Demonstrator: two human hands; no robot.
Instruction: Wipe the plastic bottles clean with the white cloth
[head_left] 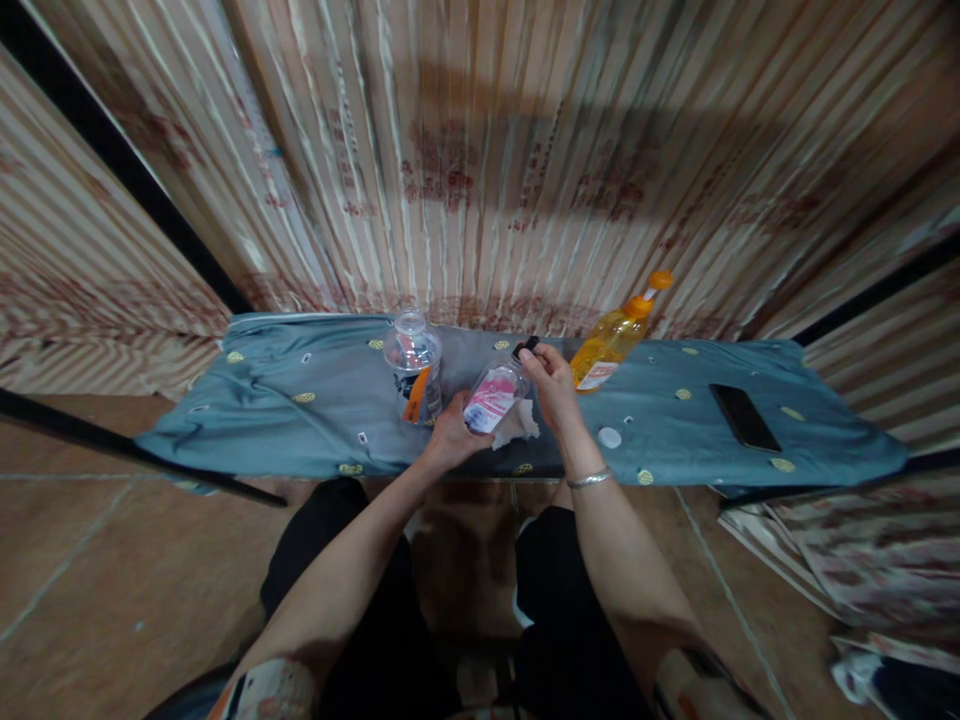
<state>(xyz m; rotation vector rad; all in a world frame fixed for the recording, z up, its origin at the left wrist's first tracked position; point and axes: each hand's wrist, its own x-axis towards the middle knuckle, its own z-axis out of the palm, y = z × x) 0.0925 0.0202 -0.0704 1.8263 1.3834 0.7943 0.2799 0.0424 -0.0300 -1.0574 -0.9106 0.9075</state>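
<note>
My left hand (454,436) is wrapped round the lower part of a clear bottle (495,398) with a pink and white label. The bottle tilts up to the right. At its neck, my right hand (553,384) pinches a black cap (526,347); whether the cap still touches the neck I cannot make out. Beneath the bottle lies a crumpled white tissue (519,424). Just left of my left hand stands a larger clear plastic bottle (415,372) with an orange and black label and an open-looking top.
Right of my right hand stands a yellow liquid pump bottle (611,340). A white round cap (610,438) and a black phone (745,416) lie on the blue-green cloth (300,430) covering the narrow table. A pleated curtain (480,180) hangs behind, with dark metal poles at both sides.
</note>
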